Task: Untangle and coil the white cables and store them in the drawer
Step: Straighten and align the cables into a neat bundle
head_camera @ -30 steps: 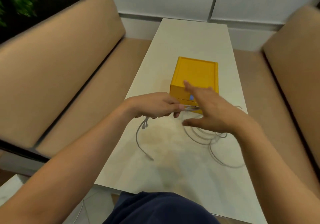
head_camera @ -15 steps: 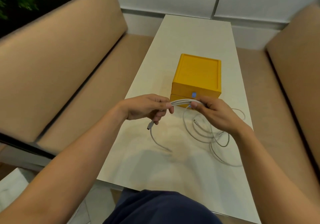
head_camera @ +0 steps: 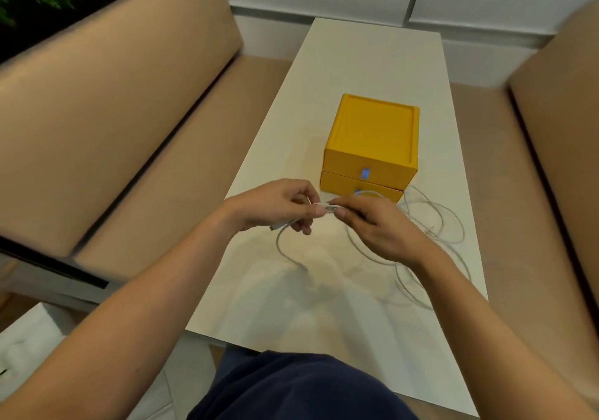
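Note:
A yellow two-drawer box stands mid-table with both drawers closed. A tangle of thin white cables lies in loops on the table to its front right. My left hand and my right hand meet just in front of the lower drawer, both pinching a short folded stretch of white cable between their fingertips. One loose end hangs from my left hand and curves down onto the table.
The narrow white table runs away from me between two tan benches, one on the left and one on the right. A white wall closes the far end. My dark-clothed lap is at the near edge.
My right hand went from open above the cables to gripping the cable with the left hand. Both hands have drawn closer together, shortening the stretch held between them.

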`<state>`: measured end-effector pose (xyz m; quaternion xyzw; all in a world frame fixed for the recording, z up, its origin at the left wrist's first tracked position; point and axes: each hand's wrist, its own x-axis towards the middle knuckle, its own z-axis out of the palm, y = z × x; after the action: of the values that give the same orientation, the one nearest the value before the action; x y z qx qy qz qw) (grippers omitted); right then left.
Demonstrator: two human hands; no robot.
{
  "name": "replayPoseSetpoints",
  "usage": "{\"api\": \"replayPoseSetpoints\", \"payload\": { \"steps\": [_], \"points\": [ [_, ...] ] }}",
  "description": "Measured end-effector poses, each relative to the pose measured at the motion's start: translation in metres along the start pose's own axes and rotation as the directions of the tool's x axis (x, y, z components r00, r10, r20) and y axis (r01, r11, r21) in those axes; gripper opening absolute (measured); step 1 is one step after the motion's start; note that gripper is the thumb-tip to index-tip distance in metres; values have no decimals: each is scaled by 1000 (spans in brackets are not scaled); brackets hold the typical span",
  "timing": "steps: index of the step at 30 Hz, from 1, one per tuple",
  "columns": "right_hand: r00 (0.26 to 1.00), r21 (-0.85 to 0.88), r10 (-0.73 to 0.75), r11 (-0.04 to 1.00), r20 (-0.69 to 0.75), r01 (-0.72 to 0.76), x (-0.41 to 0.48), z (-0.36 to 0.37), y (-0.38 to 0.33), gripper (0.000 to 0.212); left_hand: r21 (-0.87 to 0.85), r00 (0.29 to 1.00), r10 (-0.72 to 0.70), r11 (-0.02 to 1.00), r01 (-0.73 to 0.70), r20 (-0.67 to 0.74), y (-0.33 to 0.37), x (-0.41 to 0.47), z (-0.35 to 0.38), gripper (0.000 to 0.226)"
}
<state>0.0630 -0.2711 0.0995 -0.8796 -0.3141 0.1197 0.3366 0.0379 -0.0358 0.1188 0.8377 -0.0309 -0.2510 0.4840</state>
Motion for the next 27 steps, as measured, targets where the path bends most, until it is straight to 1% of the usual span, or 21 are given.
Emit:
{"api": "replayPoseSetpoints", "payload": {
  "steps": [1, 2, 3, 4, 5, 6, 7, 8, 9, 10, 11, 12, 13, 14, 15, 17, 19, 21, 23, 25, 27],
  "points": [
    [999, 18, 20, 1000, -36, -19, -4, 5, 4, 26, 101, 997, 3, 995, 5, -77, -12, -1, 4, 33],
    [995, 58, 52, 997, -83, -48, -8, 11, 7, 24, 197, 981, 15, 980, 24, -196, -25, -1, 9, 35],
    [987, 111, 94, 991, -131, -80, -12, 17, 9, 23, 203, 940, 19, 978, 54, -340, -37, -2, 17, 34],
    [974, 166, 135, 981, -179, -106, -16, 22, 11, 22, 69, 880, -36, 995, 78, -474, -46, -6, 25, 29],
    [959, 211, 166, 970, -229, -117, -19, 26, 12, 21, -182, 824, -170, 980, 83, -541, -53, -11, 33, 27],
    [944, 244, 183, 963, -276, -116, -21, 29, 11, 20, -464, 805, -342, 881, 95, -485, -58, -17, 43, 31],
    [930, 269, 192, 957, -313, -107, -22, 31, 10, 21, -677, 829, -463, 722, 147, -314, -61, -25, 54, 37],
    [920, 291, 194, 952, -342, -93, -23, 33, 6, 21, -789, 863, -494, 568, 234, -100, -61, -33, 64, 45],
    [914, 300, 186, 951, -360, -75, -22, 35, 4, 21, -843, 885, -459, 442, 306, 81, -62, -39, 73, 55],
    [914, 299, 168, 953, -370, -54, -22, 37, 1, 21, -882, 897, -398, 329, 337, 194, -63, -40, 80, 66],
    [917, 290, 143, 957, -372, -31, -22, 40, -1, 22, -926, 907, -351, 205, 318, 234, -65, -36, 81, 75],
    [923, 276, 117, 961, -367, -12, -23, 43, -2, 22, -965, 921, -326, 82, 250, 211, -67, -29, 79, 80],
    [929, 248, 82, 969, -360, 10, -25, 46, -1, 22, -988, 937, -312, -31, 153, 155, -67, -20, 75, 79],
    [937, 202, 40, 979, -346, 33, -28, 48, 0, 22, -992, 947, -308, -117, 55, 89, -65, -12, 68, 74],
    [945, 147, 1, 988, -327, 49, -32, 51, 2, 22, -987, 948, -318, -158, -23, 28, -64, -4, 60, 64],
    [961, 48, -30, 998, -275, 45, -39, 57, 9, 24, -987, 923, -379, -112, -117, -66, -58, 8, 42, 45],
    [973, 30, 33, 999, -227, -27, -44, 60, 15, 24, -989, 898, -423, -25, -146, -122, -52, 14, 29, 34],
    [971, 135, 161, 981, -177, -138, -47, 62, 12, 22, -981, 889, -419, 34, -190, -186, -44, 18, 22, 29],
    [960, 282, 261, 933, -98, -225, -45, 65, 5, 19, -964, 880, -395, 91, -248, -264, -35, 20, 21, 30],
    [961, 319, 276, 911, 2, -262, -39, 67, -5, 24, -940, 871, -355, 147, -308, -341, -28, 22, 24, 30],
    [967, 281, 235, 926, 98, -254, -32, 68, -15, 38, -916, 869, -298, 201, -347, -395, -21, 20, 24, 31]
  ]
}}
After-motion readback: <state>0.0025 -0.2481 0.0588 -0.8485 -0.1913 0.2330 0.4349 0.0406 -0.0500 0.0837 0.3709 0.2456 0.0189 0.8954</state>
